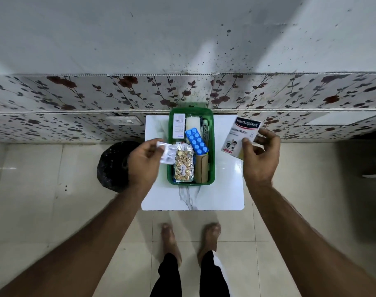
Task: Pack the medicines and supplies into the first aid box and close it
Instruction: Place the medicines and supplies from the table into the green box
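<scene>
Two bare forearms reach forward from the bottom of the view, with bare feet (190, 241) on the tiled floor between them. At the end of the right forearm, the right hand (261, 156) pinches a white Hansaplast plaster box (240, 137) between thumb and fingers near its lower right corner; the box is lifted above the white table (192, 197), tilted, its long axis running from the grip up and away toward the wall, printed face to the camera. Well to the left of that grip sits the green first aid box (211, 168), open, its long axis pointing away from the person. The left hand (145, 160) holds a silvery blister strip (167, 153) at its left end, fingers closed narrowly on it; the strip extends rightward from the fingers, over the green box's left rim. Just right of this grip, inside the box, lies a gold tablet strip (183, 166), lengthwise. Beyond it a blue blister pack (196, 140) lies slanted, with a white carton (179, 126), a white roll (192, 124) and a tan bandage roll (202, 169) around it. Left of the left hand, a black bin bag (113, 166) stands on the floor.
</scene>
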